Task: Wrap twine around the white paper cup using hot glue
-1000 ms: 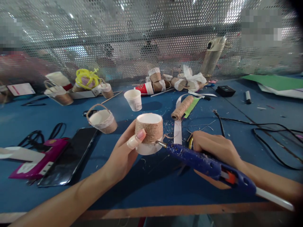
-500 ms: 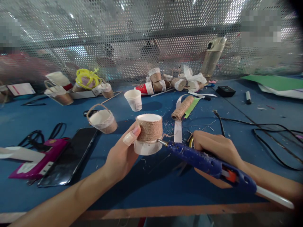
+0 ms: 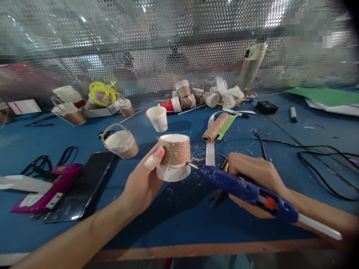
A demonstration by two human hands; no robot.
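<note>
My left hand [image 3: 146,179] is closed around a paper cup [image 3: 175,153] whose middle is wrapped in jute twine; its white band shows below the wrap. Gripped in my right hand [image 3: 252,175] is a blue hot glue gun [image 3: 232,186] with a clear glue stick out of its back. The metal nozzle meets the lower edge of the twine on the cup's right side. A loose twine end sticks out close to the nozzle. Part of a pair of scissors [image 3: 217,196] lies on the table below the glue gun, mostly hidden.
A twine spool [image 3: 215,127] lies beyond the cup, over white ribbon [image 3: 210,155]. A plain paper cup [image 3: 157,118] and a twine-handled bucket [image 3: 120,144] stand behind left. A phone [image 3: 82,186] and purple pack [image 3: 47,188] lie left, black cable [image 3: 316,149] right. A perforated panel [image 3: 157,48] closes the back.
The wrapped cup has shifted slightly left and tilted a little, with the glue gun following it. The nozzle stays against the twine's lower edge.
</note>
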